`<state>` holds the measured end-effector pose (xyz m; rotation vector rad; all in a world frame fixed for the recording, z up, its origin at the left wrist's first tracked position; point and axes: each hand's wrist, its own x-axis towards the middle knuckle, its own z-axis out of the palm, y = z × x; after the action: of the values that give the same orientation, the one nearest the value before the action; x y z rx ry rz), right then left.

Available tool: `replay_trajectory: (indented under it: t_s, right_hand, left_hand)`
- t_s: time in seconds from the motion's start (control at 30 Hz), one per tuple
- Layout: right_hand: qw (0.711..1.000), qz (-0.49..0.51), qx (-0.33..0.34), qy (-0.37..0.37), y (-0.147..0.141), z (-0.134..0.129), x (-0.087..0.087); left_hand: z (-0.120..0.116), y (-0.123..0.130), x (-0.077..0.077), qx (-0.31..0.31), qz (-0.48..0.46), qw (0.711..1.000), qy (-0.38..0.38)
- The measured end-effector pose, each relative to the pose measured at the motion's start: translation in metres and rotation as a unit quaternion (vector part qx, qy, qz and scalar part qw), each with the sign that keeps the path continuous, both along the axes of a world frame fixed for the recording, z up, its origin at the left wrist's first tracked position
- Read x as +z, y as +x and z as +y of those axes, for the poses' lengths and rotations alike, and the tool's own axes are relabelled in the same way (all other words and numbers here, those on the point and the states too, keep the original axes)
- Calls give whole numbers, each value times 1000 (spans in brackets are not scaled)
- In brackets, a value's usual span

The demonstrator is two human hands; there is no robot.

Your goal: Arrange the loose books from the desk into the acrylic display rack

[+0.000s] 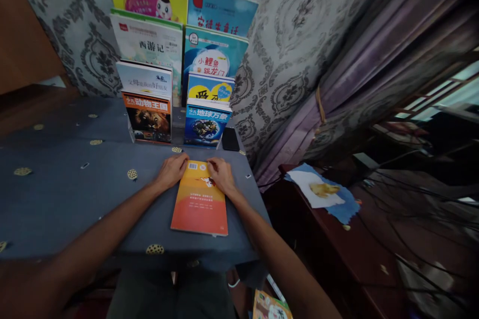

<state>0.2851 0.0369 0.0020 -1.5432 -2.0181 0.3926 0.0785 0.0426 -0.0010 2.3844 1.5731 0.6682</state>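
Note:
An orange and yellow book (199, 209) lies flat on the table in front of me, its printed back upside down to me, with a barcode at the far end. My left hand (172, 170) is closed at the book's far left corner, fingers curled against the edge. At the far right corner my right hand (221, 173) is closed on the other edge, its fingers partly over the cover. Just beyond stand two tiered racks of upright books, with a lion-cover book (147, 118) front left and an earth-cover book (205, 124) front right.
A black phone (230, 139) lies beside the right rack. The patterned blue tablecloth (93, 169) covers the table, which meets a wallpapered wall. To the right are a purple curtain (299, 109) and a dark red cabinet (337, 239) with paper and cloth. Another book (271, 306) is below the table edge.

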Motion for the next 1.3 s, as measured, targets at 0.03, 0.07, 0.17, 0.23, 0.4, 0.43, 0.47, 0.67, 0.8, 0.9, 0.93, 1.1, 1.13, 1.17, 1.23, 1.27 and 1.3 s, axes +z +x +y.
replay_trajectory:
  t_s: [0.03,0.07,0.17,0.23,0.4,0.43,0.47,0.67,0.8,0.9,0.93,1.1,1.13,1.17,1.23,1.27,1.3]
  right_hand:
    - [998,-51,15,12,-5,-2,5]
    - [994,-98,35,26,-11,-5,8]
    - [980,-159,110,54,-37,-15,12]
    - [976,-157,142,53,-53,-20,9]
    - [981,-124,146,41,-57,-25,-2]
    - [982,-114,146,38,-51,-26,-2]
    - [983,-104,144,34,-45,-26,-2]
    - [992,-70,104,5,-7,-32,4]
    - [997,-55,57,-1,9,-38,2]
    - [998,-51,25,8,12,-42,-3]
    - [998,-51,18,13,11,-43,-4]
    - [998,-60,-13,5,6,-46,-3]
    - [998,-60,-16,0,4,-46,0]
    - [998,-59,-17,-6,3,-47,2]
    - [998,-56,-21,-16,0,-49,8]
    - [998,-55,-22,-22,-1,-50,11]
    - [998,-53,-28,-31,-2,-51,14]
  left_hand:
    - [0,-1,0,-2,2,1000,-1]
    - [0,-1,0,-2,6,1000,-2]
    - [-2,-2,-1,-6,16,1000,-6]
    - [-3,-3,0,-8,19,1000,-14]
    - [-5,-4,7,21,46,998,-34]
    - [-6,-3,8,27,53,998,-36]
    - [-7,-3,10,32,59,997,-38]
    - [-11,-2,14,34,65,996,-58]
    - [-12,-3,12,31,52,996,-60]
    - [-12,-5,8,27,45,997,-60]
    - [-12,-5,7,25,44,997,-58]
    - [-11,-8,-1,8,29,999,-27]
    - [-11,-8,-2,4,25,1000,-15]
    - [-11,-9,-4,0,21,1000,0]
    - [-9,-11,-8,-9,12,999,33]
    - [-8,-13,-9,-16,8,999,49]
    - [-7,-14,-11,-23,5,998,60]
